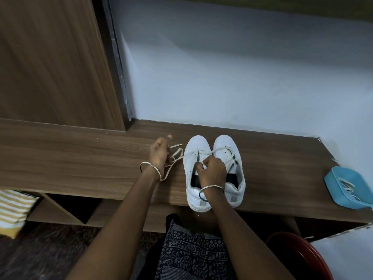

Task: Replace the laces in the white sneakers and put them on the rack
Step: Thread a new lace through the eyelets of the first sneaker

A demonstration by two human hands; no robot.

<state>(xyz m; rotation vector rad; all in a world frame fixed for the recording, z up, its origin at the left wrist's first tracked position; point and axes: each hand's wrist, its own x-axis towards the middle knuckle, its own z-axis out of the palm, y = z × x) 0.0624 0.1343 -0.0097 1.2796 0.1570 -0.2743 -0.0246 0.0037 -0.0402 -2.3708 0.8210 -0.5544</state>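
Two sneakers (194, 147) stand at the tabletop's (80, 158) front edge. My left hand (159, 156) grips their lace (175, 158); my right hand (213, 171) pinches it.

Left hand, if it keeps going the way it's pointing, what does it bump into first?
Most likely the pale wall, at its foot. The left hand, gripping a lace, points away across the wooden top, passing left of the sneakers. Nothing shows between, though depth is hard to judge.

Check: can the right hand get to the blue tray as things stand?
Probably yes: bare shelf lies between the sneakers and the blue tray, nothing blocking, though the right hand pinches a lace and must let go.
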